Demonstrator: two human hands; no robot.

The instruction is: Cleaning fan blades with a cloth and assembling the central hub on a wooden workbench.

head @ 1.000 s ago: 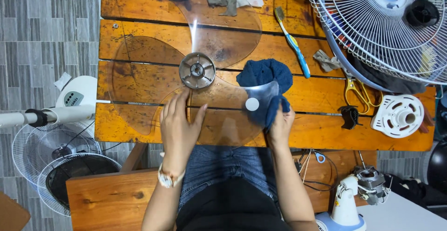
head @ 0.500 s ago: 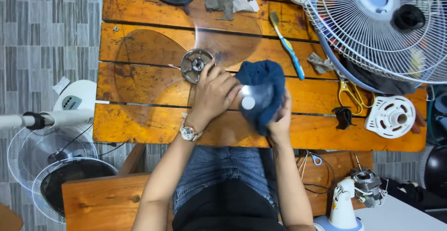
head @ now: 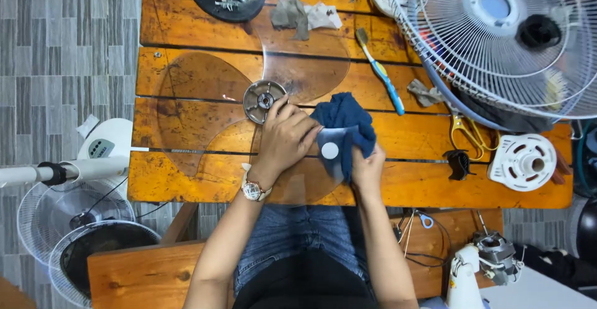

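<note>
A clear plastic fan blade [head: 199, 97] with a grey metal hub [head: 263, 100] lies flat on the orange wooden table [head: 435, 184]. My left hand [head: 286, 138], with a watch on the wrist, rests on the blade's near lobe just beside the hub, fingers curled. My right hand [head: 367, 166] grips a dark blue cloth [head: 345, 119] that is pressed on the same lobe. A small white round sticker [head: 329, 151] shows on the blade by the cloth.
A blue-handled brush [head: 380, 72] and grey rags [head: 298, 13] lie further back. A white fan guard [head: 497, 41] stands at the right, with yellow scissors [head: 466, 131] and a white motor housing [head: 523, 161] near it. Fan parts [head: 81, 247] sit on the floor at left.
My left hand has slid from the table's near edge up across the blade toward the hub. The right hand keeps the blue cloth on the blade.
</note>
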